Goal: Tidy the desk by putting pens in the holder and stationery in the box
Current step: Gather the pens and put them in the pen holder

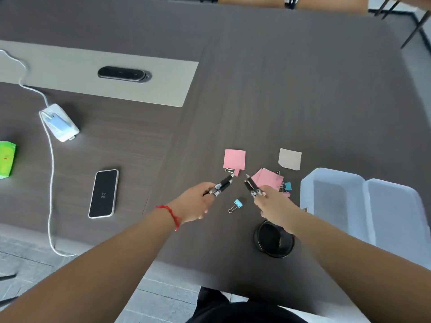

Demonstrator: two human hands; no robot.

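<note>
Two bunches of black pens sit clenched in my fists above the dark wood-grain desk (291, 94). My left hand (194, 202) grasps one bunch of pens (222, 184), tips pointing up and to the right; my right hand (274, 205) grasps the other pens (251, 185), tips pointing up and to the left, so the two bundles angle toward each other without touching. A red string bracelet (171, 213) circles my left wrist.

Just below my right forearm stands the black mesh pen holder (274, 241), upright, partly hidden by the arm. Between my hands a blue binder clip (236, 205) lies on the desk. Beyond the pen tips lies a pink sticky note (234, 159) with a clip at its lower edge; near it a loose pile of pink notes (267, 178) lies beside another blue binder clip (286, 186), and a beige note (290, 159) lies apart, farther back. At the right edge, the translucent plastic box (331, 201) lies open, its lid (394, 206) folded out flat.

Well to the left rest a smartphone (103, 193), a white charger (59, 122) with its cable (50, 194), and a green packet (7, 159).
</note>
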